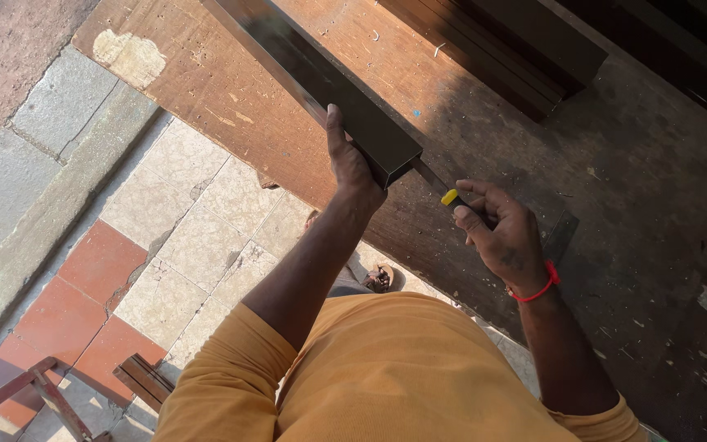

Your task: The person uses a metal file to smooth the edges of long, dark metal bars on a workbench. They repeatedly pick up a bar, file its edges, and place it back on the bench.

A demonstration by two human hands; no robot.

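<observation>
Yellow-sleeved left hand (352, 168) I see clamped on dark rectangular tube (329, 90), steadying its end on wooden bench (231, 106); right hand (505, 237) pinching yellow-tipped marker (450, 197) beside it.

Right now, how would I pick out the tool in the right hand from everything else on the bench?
Start at the worn wooden workbench and follow the long dark rectangular metal tube to its open end, steadied by the left hand. Just past that end, the right hand grips a slim tool: it alone has a bright yellow tip.
</observation>
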